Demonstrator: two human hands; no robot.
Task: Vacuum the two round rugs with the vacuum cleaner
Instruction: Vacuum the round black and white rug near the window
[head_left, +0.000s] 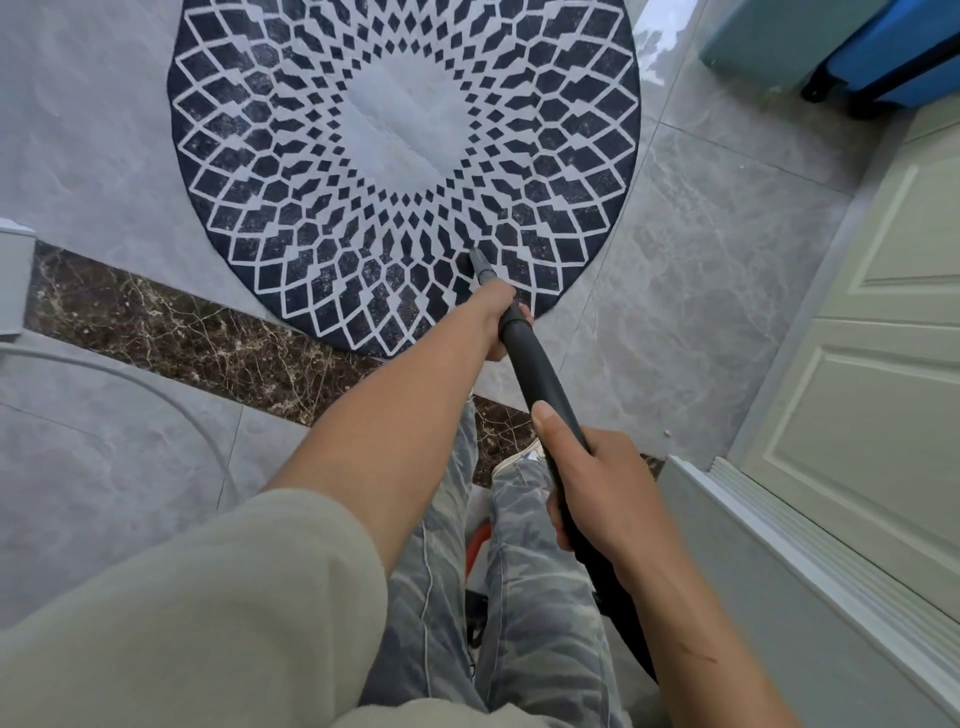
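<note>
A round rug (405, 119) with a dark blue and white diamond pattern and a pale centre lies on the grey tiled floor ahead of me. A black vacuum wand (535, 374) slants down from my lap to the rug, and its narrow nozzle tip (477, 258) touches the rug near its near edge. My left hand (501, 317) grips the wand low down, close behind the nozzle. Higher up the tube, my right hand (597, 483) grips it with the thumb laid along the top. Only this one rug is in view.
A pale panelled door (872, 332) and its frame stand at the right. A blue suitcase (893, 57) sits at the far right. A dark marble strip (171, 327) crosses the floor. A white cable (171, 400) curves at left beside a white box (13, 280). An orange part (477, 545) shows between my legs.
</note>
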